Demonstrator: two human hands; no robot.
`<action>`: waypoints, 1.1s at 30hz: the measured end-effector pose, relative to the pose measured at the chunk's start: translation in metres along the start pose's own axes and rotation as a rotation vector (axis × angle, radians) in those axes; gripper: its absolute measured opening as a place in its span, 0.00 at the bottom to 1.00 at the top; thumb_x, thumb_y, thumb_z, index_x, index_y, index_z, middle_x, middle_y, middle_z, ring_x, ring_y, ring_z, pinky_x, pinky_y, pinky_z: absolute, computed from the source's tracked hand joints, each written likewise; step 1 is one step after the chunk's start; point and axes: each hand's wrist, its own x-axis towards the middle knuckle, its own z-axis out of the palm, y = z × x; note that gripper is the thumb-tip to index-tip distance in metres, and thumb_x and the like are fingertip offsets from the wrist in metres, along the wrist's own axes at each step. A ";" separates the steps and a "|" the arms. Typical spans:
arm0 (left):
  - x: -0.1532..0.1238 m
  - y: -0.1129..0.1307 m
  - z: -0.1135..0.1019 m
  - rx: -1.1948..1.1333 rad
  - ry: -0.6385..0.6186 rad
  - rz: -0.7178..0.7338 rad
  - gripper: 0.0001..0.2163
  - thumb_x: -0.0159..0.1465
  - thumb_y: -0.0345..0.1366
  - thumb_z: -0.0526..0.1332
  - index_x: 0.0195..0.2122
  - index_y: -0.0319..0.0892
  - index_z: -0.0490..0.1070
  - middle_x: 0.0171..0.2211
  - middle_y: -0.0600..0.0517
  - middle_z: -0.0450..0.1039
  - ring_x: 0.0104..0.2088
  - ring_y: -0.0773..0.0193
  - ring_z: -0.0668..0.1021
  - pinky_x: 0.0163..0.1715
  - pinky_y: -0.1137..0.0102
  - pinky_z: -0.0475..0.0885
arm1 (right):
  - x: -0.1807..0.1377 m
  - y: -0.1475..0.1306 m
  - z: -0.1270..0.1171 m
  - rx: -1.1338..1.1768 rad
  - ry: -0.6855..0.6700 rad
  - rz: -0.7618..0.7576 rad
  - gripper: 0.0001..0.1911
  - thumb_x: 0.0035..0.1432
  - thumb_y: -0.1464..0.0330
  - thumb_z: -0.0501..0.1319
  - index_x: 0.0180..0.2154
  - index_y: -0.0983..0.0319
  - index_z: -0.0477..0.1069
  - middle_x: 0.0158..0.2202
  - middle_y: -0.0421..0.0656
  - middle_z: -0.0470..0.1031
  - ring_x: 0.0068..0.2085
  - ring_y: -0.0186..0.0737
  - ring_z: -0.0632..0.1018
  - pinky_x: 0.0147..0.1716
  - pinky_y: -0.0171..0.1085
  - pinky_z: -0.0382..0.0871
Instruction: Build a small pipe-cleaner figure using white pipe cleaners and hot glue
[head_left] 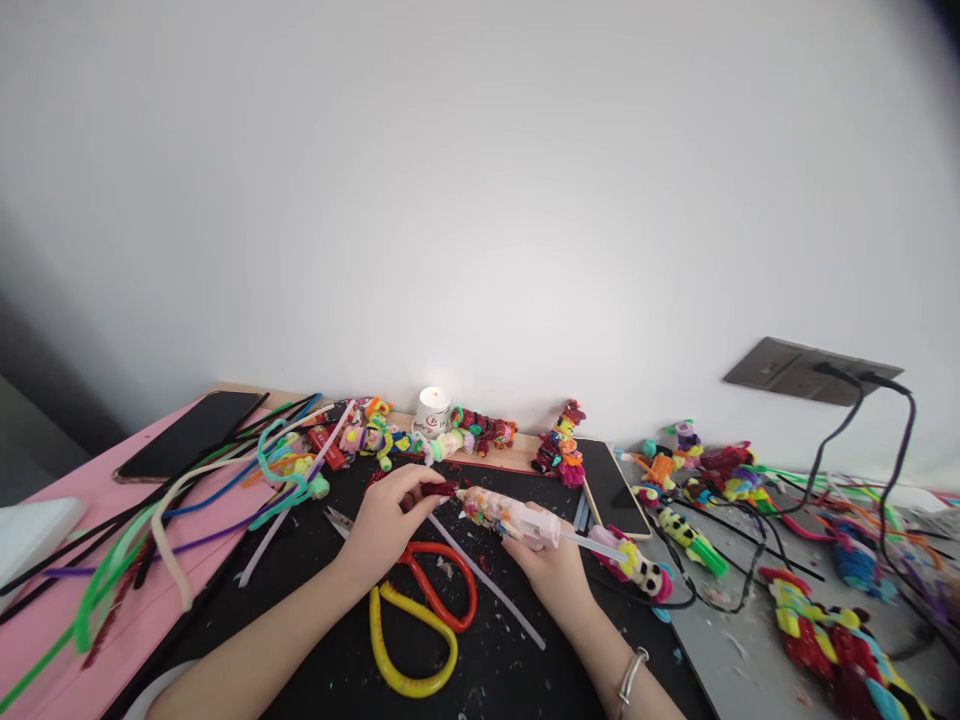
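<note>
My left hand (384,520) pinches a small dark red fuzzy piece (441,489), apparently pipe cleaner, between thumb and fingers. My right hand (551,575) is wrapped around a pale pink hot glue gun (517,520) spotted with coloured fluff. A translucent glue stick (596,546) sticks out of its back end. The gun's nozzle points left, right by the red piece; whether they touch I cannot tell. Below my hands lie scissors (415,687) with one yellow and one red handle, blades partly behind my left wrist. A lilac pipe cleaner (499,590) lies slanting between my hands.
Loose pipe cleaners (176,510) spread over the pink board at left, beside a dark phone (191,435). A paper cup (432,412) and several pipe-cleaner dolls (561,447) line the wall. Another phone (611,490), more dolls (802,625) and black cables (889,480) occupy the right.
</note>
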 end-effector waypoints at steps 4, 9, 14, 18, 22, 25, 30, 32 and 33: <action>-0.001 -0.001 0.000 0.000 -0.005 0.009 0.06 0.58 0.36 0.60 0.34 0.42 0.74 0.31 0.51 0.75 0.28 0.64 0.73 0.29 0.70 0.69 | 0.001 0.000 0.000 0.011 0.008 0.005 0.06 0.50 0.68 0.61 0.23 0.59 0.68 0.21 0.39 0.74 0.23 0.38 0.75 0.22 0.33 0.70; 0.000 0.000 0.000 0.001 0.002 -0.019 0.06 0.58 0.36 0.60 0.35 0.42 0.74 0.30 0.52 0.74 0.28 0.64 0.73 0.28 0.70 0.69 | 0.001 -0.001 -0.001 0.009 0.002 0.015 0.06 0.50 0.67 0.62 0.23 0.59 0.68 0.20 0.39 0.73 0.22 0.38 0.73 0.21 0.33 0.69; 0.000 0.000 0.001 -0.007 -0.013 -0.026 0.06 0.58 0.36 0.60 0.34 0.42 0.74 0.29 0.53 0.73 0.28 0.64 0.72 0.29 0.71 0.68 | 0.001 -0.003 -0.001 0.014 -0.015 0.015 0.08 0.50 0.67 0.62 0.22 0.59 0.65 0.19 0.39 0.71 0.21 0.37 0.71 0.21 0.32 0.67; 0.000 0.001 0.000 -0.017 -0.001 -0.035 0.06 0.59 0.36 0.60 0.35 0.42 0.74 0.30 0.52 0.73 0.27 0.65 0.72 0.28 0.71 0.68 | 0.001 -0.001 -0.001 0.033 -0.008 0.017 0.07 0.50 0.67 0.62 0.23 0.60 0.66 0.20 0.39 0.71 0.22 0.36 0.71 0.21 0.31 0.67; 0.000 0.000 0.000 -0.008 -0.010 -0.024 0.06 0.58 0.35 0.60 0.34 0.42 0.74 0.29 0.53 0.73 0.26 0.66 0.71 0.28 0.72 0.67 | 0.001 0.000 0.000 0.044 -0.010 0.004 0.08 0.49 0.66 0.62 0.22 0.60 0.65 0.19 0.38 0.70 0.21 0.35 0.70 0.20 0.31 0.66; 0.000 -0.002 0.001 -0.001 -0.033 -0.012 0.05 0.58 0.35 0.60 0.34 0.42 0.74 0.30 0.52 0.74 0.27 0.65 0.72 0.28 0.71 0.67 | 0.002 -0.002 0.000 0.064 0.002 0.013 0.07 0.49 0.67 0.62 0.23 0.60 0.66 0.19 0.38 0.71 0.21 0.35 0.71 0.20 0.31 0.67; 0.000 -0.002 0.002 0.001 -0.005 -0.033 0.06 0.58 0.35 0.61 0.34 0.41 0.74 0.29 0.53 0.73 0.27 0.65 0.72 0.28 0.71 0.67 | 0.002 0.000 0.000 0.062 -0.009 0.030 0.05 0.49 0.68 0.62 0.23 0.59 0.67 0.20 0.39 0.72 0.22 0.37 0.72 0.20 0.32 0.67; 0.000 -0.001 0.001 0.000 -0.003 -0.028 0.06 0.58 0.35 0.61 0.34 0.42 0.74 0.29 0.53 0.73 0.27 0.65 0.71 0.28 0.71 0.67 | 0.000 0.002 0.000 0.047 -0.025 0.032 0.05 0.48 0.69 0.62 0.23 0.60 0.67 0.20 0.39 0.72 0.22 0.36 0.71 0.21 0.31 0.67; 0.000 -0.001 0.001 0.000 -0.005 -0.024 0.05 0.58 0.35 0.60 0.34 0.42 0.74 0.29 0.53 0.73 0.27 0.66 0.71 0.28 0.71 0.67 | 0.000 0.002 0.000 0.044 -0.031 0.034 0.05 0.48 0.69 0.62 0.23 0.60 0.67 0.20 0.38 0.72 0.22 0.36 0.71 0.21 0.31 0.67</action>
